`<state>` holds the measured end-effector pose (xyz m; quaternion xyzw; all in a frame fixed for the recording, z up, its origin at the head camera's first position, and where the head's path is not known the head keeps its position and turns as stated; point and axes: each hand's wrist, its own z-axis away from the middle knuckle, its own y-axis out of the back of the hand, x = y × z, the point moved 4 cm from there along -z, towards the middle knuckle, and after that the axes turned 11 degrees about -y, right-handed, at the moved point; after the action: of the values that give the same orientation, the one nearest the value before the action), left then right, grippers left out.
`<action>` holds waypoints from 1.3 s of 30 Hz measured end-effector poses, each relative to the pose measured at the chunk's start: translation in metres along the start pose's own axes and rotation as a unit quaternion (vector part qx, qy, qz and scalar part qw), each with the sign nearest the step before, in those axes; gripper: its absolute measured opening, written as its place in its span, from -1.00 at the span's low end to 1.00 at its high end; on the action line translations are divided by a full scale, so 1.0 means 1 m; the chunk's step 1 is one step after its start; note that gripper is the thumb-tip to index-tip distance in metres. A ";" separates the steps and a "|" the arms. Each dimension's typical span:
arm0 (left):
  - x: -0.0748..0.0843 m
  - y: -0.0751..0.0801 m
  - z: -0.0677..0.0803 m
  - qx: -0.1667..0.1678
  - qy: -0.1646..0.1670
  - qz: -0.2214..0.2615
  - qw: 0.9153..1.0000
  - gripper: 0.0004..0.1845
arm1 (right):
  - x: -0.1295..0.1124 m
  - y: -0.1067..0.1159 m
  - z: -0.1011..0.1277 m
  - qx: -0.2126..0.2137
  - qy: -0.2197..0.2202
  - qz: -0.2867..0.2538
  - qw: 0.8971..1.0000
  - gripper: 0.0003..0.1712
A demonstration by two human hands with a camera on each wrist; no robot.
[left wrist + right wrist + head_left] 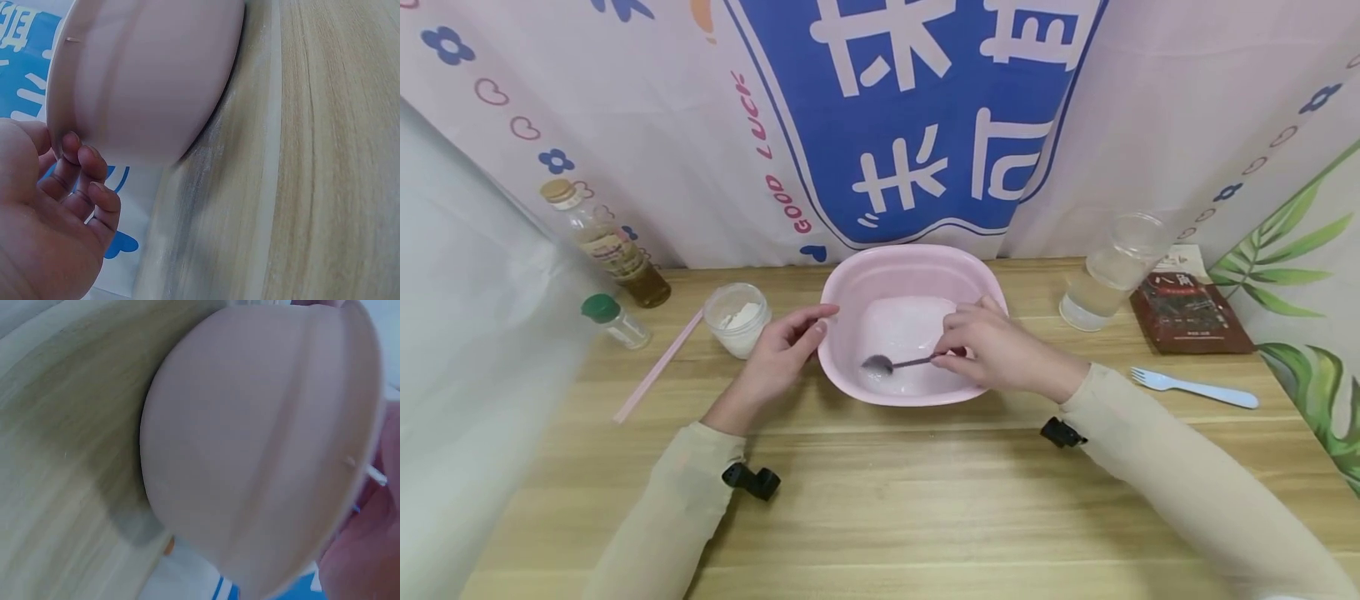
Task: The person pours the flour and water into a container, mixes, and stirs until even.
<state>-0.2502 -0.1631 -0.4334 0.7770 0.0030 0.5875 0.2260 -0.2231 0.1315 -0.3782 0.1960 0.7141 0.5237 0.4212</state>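
Observation:
A pink plastic basin (917, 258) stands on the wooden table, with some whitish wet matter (910, 325) on its bottom. My left hand (784, 354) pinches the basin's left rim between thumb and fingers, as the left wrist view shows too. Over the right side of the basin, my right hand (992, 343) grips the handle of a small dark spoon (877, 364). The spoon's bowl is low inside the basin, pointing left. In the right wrist view the basin wall (237, 425) hides the spoon's bowl, and the right hand (365, 544) shows only in part.
Left of the basin are a jar of white powder (739, 333), a pink stick (658, 367), a green-capped shaker (617, 321) and an oil bottle (625, 258). On the right are a clear cup of water (1097, 287), a dark red packet (1191, 312) and a light blue fork (1195, 387).

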 end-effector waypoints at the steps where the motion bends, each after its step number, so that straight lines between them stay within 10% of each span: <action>1: 0.000 0.000 0.000 0.000 0.002 -0.003 1.000 -0.60 | 0.001 0.002 0.003 -0.001 0.004 -0.006 1.000 -0.90; 22: -0.001 0.000 0.000 -0.008 0.003 0.002 1.000 -0.59 | 0.043 0.024 0.006 0.157 -0.144 0.119 0.970 -0.88; 39: -0.001 0.000 -0.002 -0.008 -0.006 0.000 1.000 -0.60 | 0.016 0.005 0.013 0.057 -0.040 0.008 0.998 -0.91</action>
<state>-0.2522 -0.1630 -0.4344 0.7785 -0.0031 0.5831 0.2323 -0.2223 0.1521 -0.3809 0.2466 0.7239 0.4772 0.4329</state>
